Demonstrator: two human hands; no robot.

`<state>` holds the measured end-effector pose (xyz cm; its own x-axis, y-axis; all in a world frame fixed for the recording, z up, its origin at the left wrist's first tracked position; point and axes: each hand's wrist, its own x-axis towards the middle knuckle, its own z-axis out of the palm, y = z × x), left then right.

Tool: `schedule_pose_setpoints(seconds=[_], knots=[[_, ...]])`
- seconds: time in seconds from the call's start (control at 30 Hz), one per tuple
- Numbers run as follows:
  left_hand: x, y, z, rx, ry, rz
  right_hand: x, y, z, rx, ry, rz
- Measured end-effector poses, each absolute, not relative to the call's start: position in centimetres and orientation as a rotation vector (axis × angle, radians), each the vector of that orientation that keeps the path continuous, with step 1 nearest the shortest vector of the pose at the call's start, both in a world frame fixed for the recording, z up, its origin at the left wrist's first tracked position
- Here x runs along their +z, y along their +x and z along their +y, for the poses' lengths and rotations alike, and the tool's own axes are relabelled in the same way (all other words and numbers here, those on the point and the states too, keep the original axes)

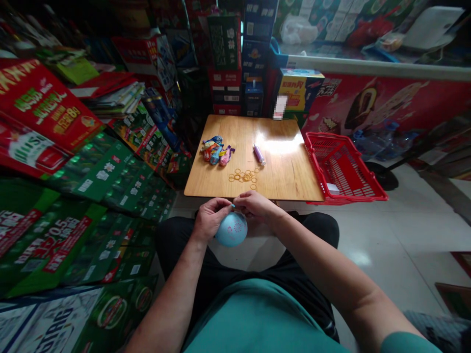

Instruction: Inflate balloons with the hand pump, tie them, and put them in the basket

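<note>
A light blue inflated balloon [231,229] with a pink printed pattern hangs below my two hands, over the gap between my knees. My left hand [213,215] is closed on the balloon's neck from the left side. My right hand [253,203] pinches at the neck's tip from the right; whether a rubber band is between those fingers cannot be made out. Just beyond, several yellow rubber bands [247,175] lie loose on the wooden table [283,179]. Farther back are a purple hand pump [258,154] and a pile of colourful balloons [214,151].
A red shopping basket [346,166] stands against the table's right side. Stacked green drink cartons [91,171] crowd the left. Boxes [226,88] are piled behind the table, and a freezer [353,98] with a red printed front stands at the back right.
</note>
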<state>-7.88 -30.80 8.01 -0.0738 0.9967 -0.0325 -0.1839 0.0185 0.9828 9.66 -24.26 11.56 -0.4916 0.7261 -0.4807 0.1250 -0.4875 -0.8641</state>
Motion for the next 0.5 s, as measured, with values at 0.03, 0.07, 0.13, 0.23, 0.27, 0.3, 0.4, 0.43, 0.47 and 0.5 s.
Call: schedule_pose_setpoints(seconds=[0.03, 0.07, 0.13, 0.23, 0.27, 0.3, 0.4, 0.43, 0.47, 0.5], knots=[[7.9, -7.9, -30.8, 1.305, 1.028, 1.148, 11.6, 9.6, -24.3, 2.047, -1.284, -1.267], [7.8, -8.0, -30.8, 1.288, 1.03, 1.152, 11.5, 9.5, -24.3, 2.06, -1.287, -1.252], [7.7, -7.9, -31.0, 1.261, 1.018, 1.142, 11.3, 9.4, -24.5, 2.076, -1.289, -1.233], [7.5, -7.7, -31.3, 1.211, 1.029, 1.107, 10.7, 9.3, -24.6, 2.099, -1.281, -1.222], [7.5, -7.6, -31.3, 1.195, 1.046, 1.101, 10.5, 9.3, -24.6, 2.105, -1.274, -1.221], [7.4, -7.6, -31.3, 1.182, 1.067, 1.107, 10.3, 9.3, -24.7, 2.109, -1.268, -1.223], [7.3, -7.5, -31.2, 1.151, 1.133, 1.187, 9.9, 9.3, -24.7, 2.116, -1.247, -1.233], [7.3, -7.6, -31.1, 1.136, 1.151, 1.225, 9.9, 9.3, -24.8, 2.109, -1.239, -1.251], [7.2, -7.6, -30.9, 1.12, 1.174, 1.262, 9.8, 9.3, -24.8, 2.088, -1.231, -1.282], [7.2, -7.7, -30.8, 1.103, 1.207, 1.297, 9.8, 9.2, -24.9, 2.049, -1.228, -1.326]])
